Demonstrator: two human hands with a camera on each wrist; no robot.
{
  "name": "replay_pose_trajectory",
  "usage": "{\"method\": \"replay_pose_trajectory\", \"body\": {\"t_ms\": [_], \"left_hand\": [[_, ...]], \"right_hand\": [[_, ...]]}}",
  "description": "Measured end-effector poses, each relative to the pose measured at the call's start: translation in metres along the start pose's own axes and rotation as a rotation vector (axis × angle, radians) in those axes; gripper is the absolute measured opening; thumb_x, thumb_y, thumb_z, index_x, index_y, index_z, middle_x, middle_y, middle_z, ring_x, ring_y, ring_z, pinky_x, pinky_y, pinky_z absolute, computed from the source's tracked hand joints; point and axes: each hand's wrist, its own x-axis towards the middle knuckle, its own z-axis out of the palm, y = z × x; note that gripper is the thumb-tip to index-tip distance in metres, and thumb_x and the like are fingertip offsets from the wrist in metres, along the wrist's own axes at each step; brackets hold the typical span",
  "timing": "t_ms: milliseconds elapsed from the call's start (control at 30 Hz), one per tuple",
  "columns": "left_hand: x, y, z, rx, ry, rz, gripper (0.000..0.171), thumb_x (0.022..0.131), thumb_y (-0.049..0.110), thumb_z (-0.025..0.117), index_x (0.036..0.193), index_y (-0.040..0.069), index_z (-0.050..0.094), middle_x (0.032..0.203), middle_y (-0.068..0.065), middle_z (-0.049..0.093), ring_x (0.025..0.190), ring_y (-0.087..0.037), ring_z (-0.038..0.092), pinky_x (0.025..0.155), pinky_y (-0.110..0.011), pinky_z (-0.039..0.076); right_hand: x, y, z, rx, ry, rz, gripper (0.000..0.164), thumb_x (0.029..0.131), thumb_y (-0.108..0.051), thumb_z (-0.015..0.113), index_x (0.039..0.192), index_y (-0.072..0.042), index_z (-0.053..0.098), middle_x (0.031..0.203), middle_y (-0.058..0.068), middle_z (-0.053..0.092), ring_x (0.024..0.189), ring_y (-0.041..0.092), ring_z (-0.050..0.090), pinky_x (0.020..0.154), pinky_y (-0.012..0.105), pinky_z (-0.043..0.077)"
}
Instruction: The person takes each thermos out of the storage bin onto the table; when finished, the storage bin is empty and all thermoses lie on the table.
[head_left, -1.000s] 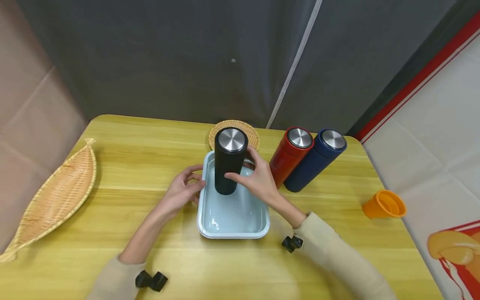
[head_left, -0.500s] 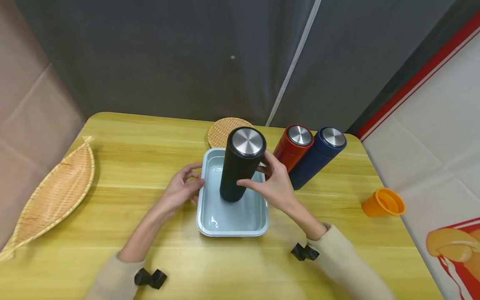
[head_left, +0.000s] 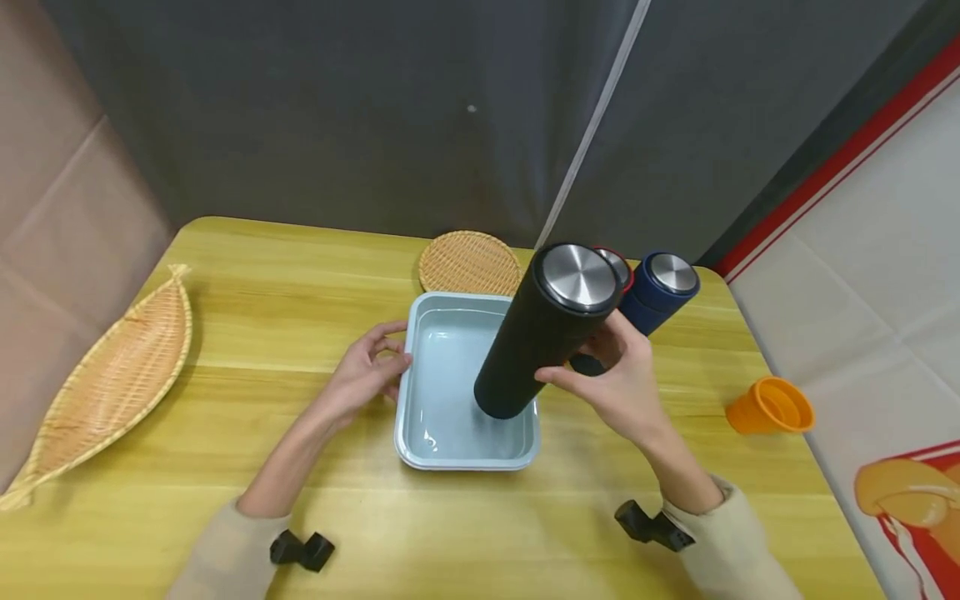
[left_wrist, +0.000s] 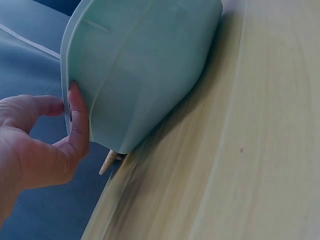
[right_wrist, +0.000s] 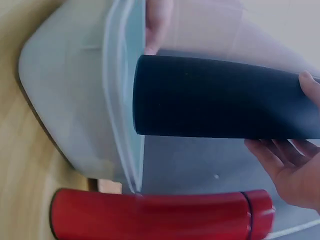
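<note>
My right hand (head_left: 628,383) grips a black thermos (head_left: 528,342) with a shiny steel lid, thumb on one side and fingers on the other. Tilted with its top toward the right, the thermos hangs over the right part of a light blue rectangular tub (head_left: 442,417). In the right wrist view its base (right_wrist: 137,95) is just above the tub's rim (right_wrist: 119,100). On the tub's left side, my left hand (head_left: 362,373) pinches the rim between thumb and fingers, as the left wrist view shows on the tub wall (left_wrist: 140,65).
A red thermos (right_wrist: 150,215), mostly hidden in the head view, stands beside a blue thermos (head_left: 652,304) right of the tub. Behind the tub lies a round woven mat (head_left: 468,260). A leaf-shaped basket (head_left: 120,375) is far left; an orange cup (head_left: 768,407) stands far right.
My right hand has lifted the black thermos up out of the tub and carried it right, tilting it and covering most of the red thermos. My left hand has stayed at the rim.
</note>
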Motion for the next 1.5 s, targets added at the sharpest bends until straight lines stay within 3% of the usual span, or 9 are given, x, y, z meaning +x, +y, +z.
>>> {"method": "replay_pose_trajectory", "body": {"t_ms": [133, 267, 533, 700, 933, 1133, 1367, 1500], "left_hand": [[0.001, 0.002, 0.0, -0.01, 0.004, 0.008, 0.058, 0.092, -0.002, 0.057, 0.145, 0.0, 0.032, 0.113, -0.022, 0.049, 0.061, -0.018, 0.06, 0.05, -0.03, 0.056], [0.001, 0.003, 0.0, -0.014, 0.0, 0.003, 0.059, 0.092, -0.001, 0.057, 0.145, 0.0, 0.031, 0.115, -0.024, 0.048, 0.062, -0.018, 0.061, 0.051, -0.03, 0.056], [0.001, 0.003, 0.0, -0.008, -0.002, -0.009, 0.059, 0.093, 0.0, 0.056, 0.146, 0.0, 0.03, 0.116, -0.025, 0.047, 0.062, -0.018, 0.061, 0.053, -0.032, 0.057], [0.0, 0.002, -0.001, -0.007, -0.003, -0.014, 0.06, 0.093, 0.0, 0.056, 0.147, 0.0, 0.029, 0.117, -0.025, 0.047, 0.061, -0.019, 0.06, 0.052, -0.032, 0.056], [-0.002, 0.001, -0.001, -0.013, 0.0, -0.015, 0.059, 0.094, 0.001, 0.057, 0.147, 0.0, 0.029, 0.117, -0.026, 0.047, 0.06, -0.017, 0.06, 0.051, -0.03, 0.056], [-0.002, 0.001, -0.001, -0.014, -0.001, -0.026, 0.06, 0.094, 0.001, 0.057, 0.147, 0.001, 0.029, 0.118, -0.026, 0.046, 0.06, -0.017, 0.06, 0.052, -0.03, 0.056], [-0.002, 0.002, 0.0, -0.016, -0.003, -0.026, 0.06, 0.094, 0.001, 0.057, 0.147, 0.0, 0.029, 0.119, -0.027, 0.046, 0.061, -0.017, 0.061, 0.053, -0.03, 0.056], [-0.003, 0.003, 0.0, -0.015, -0.006, -0.026, 0.06, 0.094, 0.001, 0.056, 0.147, 0.0, 0.029, 0.118, -0.026, 0.046, 0.061, -0.017, 0.061, 0.053, -0.03, 0.056]], "right_hand": [[-0.004, -0.01, -0.012, -0.023, 0.054, -0.009, 0.066, 0.069, -0.017, 0.088, 0.121, 0.009, 0.057, 0.112, 0.006, 0.065, 0.087, 0.016, 0.064, 0.076, 0.02, 0.055], [-0.009, -0.014, -0.025, -0.016, 0.106, -0.019, 0.066, 0.067, -0.017, 0.089, 0.12, 0.008, 0.059, 0.112, 0.007, 0.065, 0.09, 0.017, 0.064, 0.078, 0.02, 0.055], [-0.024, -0.004, -0.05, -0.001, 0.199, -0.007, 0.061, 0.065, 0.006, 0.086, 0.119, 0.012, 0.058, 0.105, 0.011, 0.065, 0.086, 0.017, 0.063, 0.076, 0.019, 0.055], [-0.036, 0.008, -0.064, -0.037, 0.261, 0.054, 0.06, 0.064, 0.013, 0.082, 0.119, 0.011, 0.059, 0.102, 0.01, 0.063, 0.082, 0.015, 0.06, 0.074, 0.017, 0.055], [-0.046, 0.024, -0.086, 0.026, 0.35, 0.083, 0.06, 0.066, 0.019, 0.078, 0.122, 0.009, 0.058, 0.101, 0.01, 0.061, 0.084, 0.016, 0.059, 0.074, 0.017, 0.055], [-0.05, 0.037, -0.11, 0.009, 0.438, 0.163, 0.061, 0.067, 0.026, 0.071, 0.123, 0.004, 0.059, 0.102, 0.01, 0.061, 0.087, 0.017, 0.058, 0.073, 0.016, 0.055], [-0.05, 0.057, -0.13, -0.145, 0.518, 0.292, 0.062, 0.071, 0.015, 0.076, 0.127, -0.006, 0.059, 0.11, 0.009, 0.061, 0.095, 0.017, 0.058, 0.075, 0.013, 0.052], [-0.047, 0.073, -0.133, -0.157, 0.561, 0.346, 0.061, 0.072, 0.009, 0.079, 0.127, -0.009, 0.059, 0.11, 0.006, 0.06, 0.098, 0.017, 0.057, 0.075, 0.014, 0.051]]}}
